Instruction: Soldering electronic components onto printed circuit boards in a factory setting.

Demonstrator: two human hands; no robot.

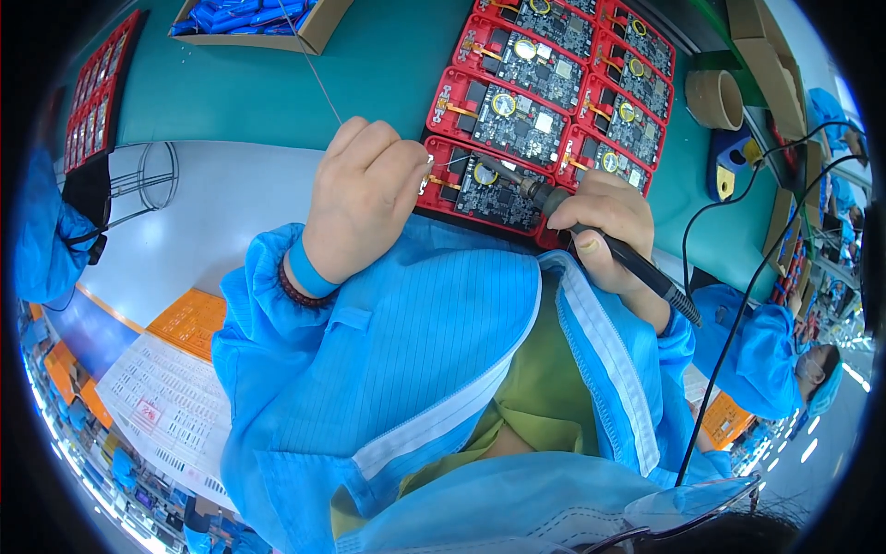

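My right hand is wrapped round the black handle of a soldering iron. Its tip points left, at the nearest circuit board, close by a round yellow-rimmed coin cell. At the left edge of that board, my left hand is closed in a pinch on a thin solder wire, whose end reaches toward the iron's tip. Whether tip and wire touch is too small to tell. The board lies in a red tray, one of several such cells, each with a board, a coin cell and an orange flex strip.
A cardboard box of blue packets stands at the back left of the green table. Another red tray lies far left. To the right are a cardboard roll, a blue-yellow iron stand, black cables and a co-worker.
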